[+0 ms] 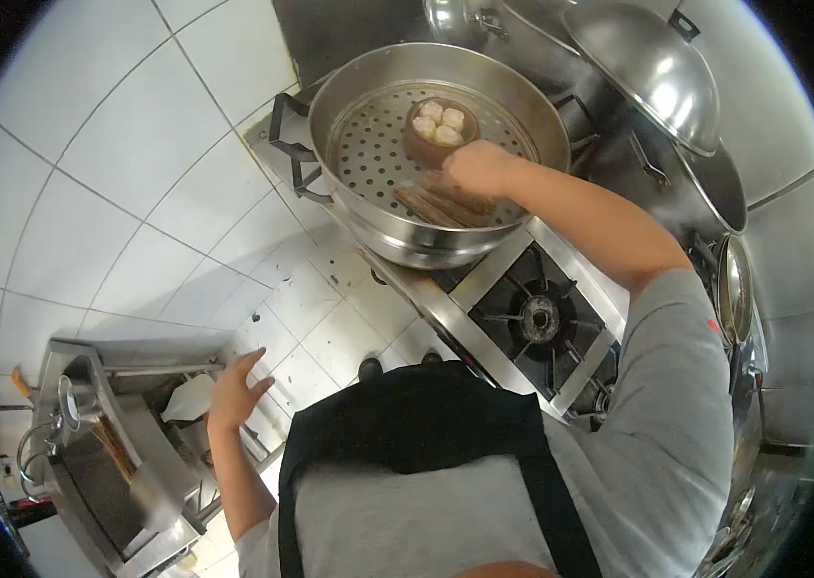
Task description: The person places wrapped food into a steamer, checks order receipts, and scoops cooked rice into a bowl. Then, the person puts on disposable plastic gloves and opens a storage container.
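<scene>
In steamer pot (409, 241): 4 dumplings (449, 118) held in basket (421, 154), right hand (474, 169) placed by brown item (433, 206), grip can't be told; left hand (233, 391) held spread

My right arm (662, 318) reaches forward across to my left, bent at the elbow, the bare forearm (590, 214) slanting in toward my midline. At its end my right grip (477, 170) is turned knuckles up, wrist nearly in line with the forearm, its fingers blurred, so I cannot tell how tightly they close. My left arm (236, 482) hangs lower, well apart from the right, out to my side. My left grip (234, 393) is unclosed, thumb and forefinger spread apart, fingers loosely extended forward.
</scene>
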Demonstrator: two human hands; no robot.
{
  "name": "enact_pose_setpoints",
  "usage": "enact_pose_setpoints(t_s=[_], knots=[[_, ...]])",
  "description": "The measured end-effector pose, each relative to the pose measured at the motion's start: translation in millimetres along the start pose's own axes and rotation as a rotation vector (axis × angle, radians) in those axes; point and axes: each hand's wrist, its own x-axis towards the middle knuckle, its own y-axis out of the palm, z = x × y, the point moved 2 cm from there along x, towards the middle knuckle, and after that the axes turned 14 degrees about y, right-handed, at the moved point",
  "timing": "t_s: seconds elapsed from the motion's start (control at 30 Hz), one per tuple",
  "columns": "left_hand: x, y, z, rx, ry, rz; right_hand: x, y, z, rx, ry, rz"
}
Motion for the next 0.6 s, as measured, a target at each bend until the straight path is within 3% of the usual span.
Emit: enact_pose_setpoints(t_s=[0.03,0.13,0.2,0.27,0.33,0.4,0.47,0.53,0.6], knots=[[-11.5,4.9,9.6,-0.011,-0.021,-0.001,7.9,9.4,-2.7,-0.08,0.04,0.057],[-52.4,21.2,40.3,-0.001,-0.166,0.035,-13.8,-37.2,-26.4,0.243,-0.06,-0.11],[-73.3,22.6,48.9,-0.044,-0.292,0.053,-36.7,-77.7,-41.2,0.25,0.004,-0.152],[-88.1,26.4,66.6,-0.057,-0.302,0.017,-70.8,-131.6,-61.2,0.149,0.151,-0.215],[-100.1,35.1,84.2,-0.117,-0.355,-0.032,-112.6,-174.6,-99.8,0.333,0.257,-0.469],[-125.0,73.0,140.6,-0.372,-0.411,-0.138,-154.9,-213.5,-151.9,0.35,0.518,-0.658],[-113.4,60.4,96.9,-0.15,-0.514,0.007,-192.2,-242.1,-207.6,0.154,0.689,-0.824],[-158.6,133.9,177.5,-0.016,-0.479,0.118,-209.8,-244.2,-276.0,0.049,0.803,-0.818],[-200.7,192.5,220.9,-0.181,-0.599,0.148,-207.5,-231.1,-344.9,-0.071,0.937,-0.715]])
